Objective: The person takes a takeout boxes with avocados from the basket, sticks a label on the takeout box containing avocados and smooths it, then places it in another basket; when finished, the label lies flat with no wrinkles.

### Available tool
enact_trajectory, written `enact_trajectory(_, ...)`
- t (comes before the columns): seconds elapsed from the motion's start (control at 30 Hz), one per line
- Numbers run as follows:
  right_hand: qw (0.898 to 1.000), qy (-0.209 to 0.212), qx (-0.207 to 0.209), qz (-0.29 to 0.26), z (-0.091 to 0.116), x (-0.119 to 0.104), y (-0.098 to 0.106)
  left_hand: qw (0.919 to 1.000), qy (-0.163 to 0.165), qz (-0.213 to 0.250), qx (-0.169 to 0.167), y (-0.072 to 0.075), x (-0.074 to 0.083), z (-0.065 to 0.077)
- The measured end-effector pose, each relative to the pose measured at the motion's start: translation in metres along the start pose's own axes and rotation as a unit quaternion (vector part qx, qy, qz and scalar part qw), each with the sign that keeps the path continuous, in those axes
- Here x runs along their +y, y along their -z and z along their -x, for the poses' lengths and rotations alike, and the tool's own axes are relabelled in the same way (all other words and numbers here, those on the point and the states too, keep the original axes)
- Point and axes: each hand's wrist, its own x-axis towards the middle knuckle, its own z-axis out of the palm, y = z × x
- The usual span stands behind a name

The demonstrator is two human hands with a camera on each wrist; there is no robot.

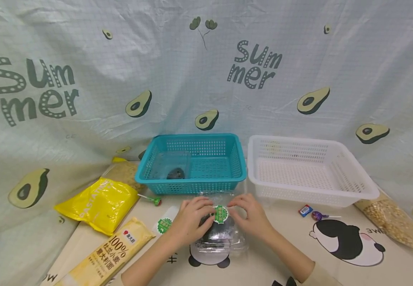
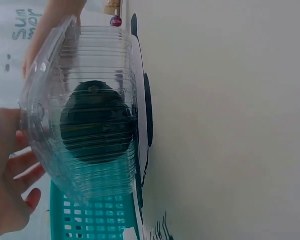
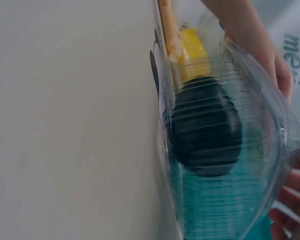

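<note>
A clear plastic clamshell box (image 1: 224, 246) stands on the table in front of me. Through its ribbed walls shows a dark, egg-shaped avocado (image 2: 97, 122), also seen in the right wrist view. On top of the box, in the head view, is a round green-and-white sticker (image 1: 220, 214). My left hand (image 1: 194, 220) has its fingertips right at the sticker's left edge, fingers loosely bent. Over the right side of the lid, my right hand (image 1: 251, 217) has thumb and forefinger at the sticker's right edge. Both wrist views show the remaining fingers spread and relaxed.
Behind the box stand a teal basket (image 1: 192, 187) holding another clear box (image 1: 163, 165), and a white basket (image 1: 299, 190). Yellow pasta bags (image 1: 101, 204), a sticker sheet (image 1: 165, 222) and a lollipop (image 1: 156, 201) lie left. Candy (image 1: 305, 210) and a grain bag (image 1: 392, 220) lie right.
</note>
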Motion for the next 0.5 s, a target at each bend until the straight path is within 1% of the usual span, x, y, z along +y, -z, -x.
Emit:
enact_trajectory(0.07,0.996,0.081,-0.019,0.023,0.002,0.001,0.002,0.9992,-0.028,-0.009,-0.026,0.002,0.001,0.005)
enact_trajectory(0.1,0.993,0.111,-0.035,0.033,0.003,0.001,0.002,0.9984,-0.038,-0.015,-0.039,0.003,0.001,0.007)
enact_trajectory(0.17,0.985,0.148,-0.067,0.055,0.005,0.001,0.004,0.9967,-0.051,-0.028,-0.057,0.005,0.001,0.011)
enact_trajectory(0.23,0.979,0.164,-0.09,0.078,0.008,0.001,0.005,0.9955,-0.057,-0.042,-0.063,0.005,0.002,0.013)
enact_trajectory(0.3,0.977,0.167,-0.098,0.093,0.009,0.0,0.007,0.9949,-0.059,-0.053,-0.063,0.006,0.002,0.015)
enact_trajectory(0.4,0.976,0.167,-0.094,0.104,0.01,0.001,0.01,0.9951,-0.057,-0.057,-0.058,0.006,0.002,0.016)
enact_trajectory(0.5,0.976,0.171,-0.088,0.104,0.01,0.002,0.012,0.9963,-0.044,-0.048,-0.057,0.008,0.003,0.018)
